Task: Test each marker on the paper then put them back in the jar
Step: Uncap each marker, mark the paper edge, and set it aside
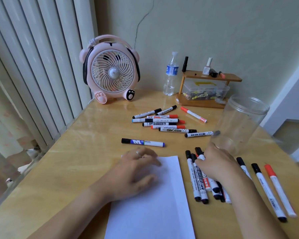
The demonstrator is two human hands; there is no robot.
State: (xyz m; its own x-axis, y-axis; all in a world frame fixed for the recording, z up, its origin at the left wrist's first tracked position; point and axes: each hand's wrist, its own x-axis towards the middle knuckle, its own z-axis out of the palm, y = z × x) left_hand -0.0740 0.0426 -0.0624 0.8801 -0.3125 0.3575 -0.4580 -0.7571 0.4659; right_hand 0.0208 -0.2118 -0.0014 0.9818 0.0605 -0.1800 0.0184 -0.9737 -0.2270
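A white sheet of paper (155, 204) lies on the wooden table in front of me. My left hand (136, 171) rests flat on its upper left corner, fingers spread. My right hand (216, 163) reaches into a pile of whiteboard markers (199, 185) to the right of the paper, its fingertips around a black-capped marker (199, 153). A clear empty plastic jar (240, 125) stands upright just beyond that hand. A second cluster of markers (162, 121) lies farther back. One marker with a blue label (142, 142) lies alone above the paper.
A pink desk fan (110, 71) stands at the back left. A water bottle (170, 75) and a small wooden shelf (209, 87) with a clear box and cosmetics sit at the back. Two more markers (274, 190) lie at the right edge.
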